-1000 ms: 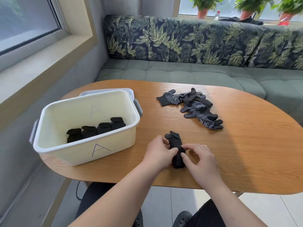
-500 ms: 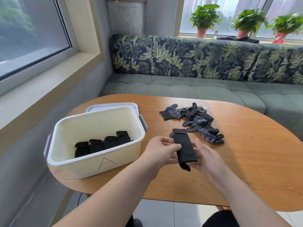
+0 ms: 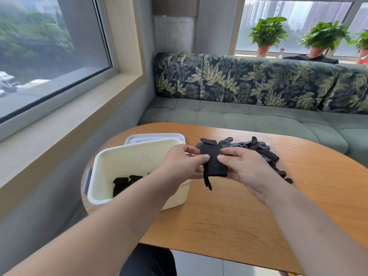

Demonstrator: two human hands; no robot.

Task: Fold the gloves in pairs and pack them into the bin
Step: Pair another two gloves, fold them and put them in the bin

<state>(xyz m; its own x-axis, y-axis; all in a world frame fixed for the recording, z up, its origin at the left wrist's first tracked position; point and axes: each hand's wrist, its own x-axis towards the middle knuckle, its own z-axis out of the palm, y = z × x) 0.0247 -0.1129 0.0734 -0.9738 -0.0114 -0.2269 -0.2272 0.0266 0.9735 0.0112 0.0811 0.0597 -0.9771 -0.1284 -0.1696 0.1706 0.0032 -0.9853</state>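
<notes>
A folded pair of black gloves (image 3: 214,165) hangs in the air above the wooden table (image 3: 239,216), between both hands. My left hand (image 3: 180,164) pinches its left edge with thumb and fingers. My right hand (image 3: 245,168) pinches its right edge. A loose glove finger dangles below the bundle. The cream plastic bin (image 3: 119,156) stands to the left, marked with an "A", and holds folded black pairs (image 3: 123,183) partly hidden by my left forearm. A pile of loose black dotted gloves (image 3: 256,148) lies on the table behind my right hand.
The bin's white lid (image 3: 153,136) lies under or behind the bin. A green sofa (image 3: 258,116) with leaf-print cushions runs along the far side of the table. A window sill is at the left, potted plants (image 3: 266,34) at the back.
Both hands lifted the folded pair off the table and carried it up and left toward the bin. The camera tilted upward.
</notes>
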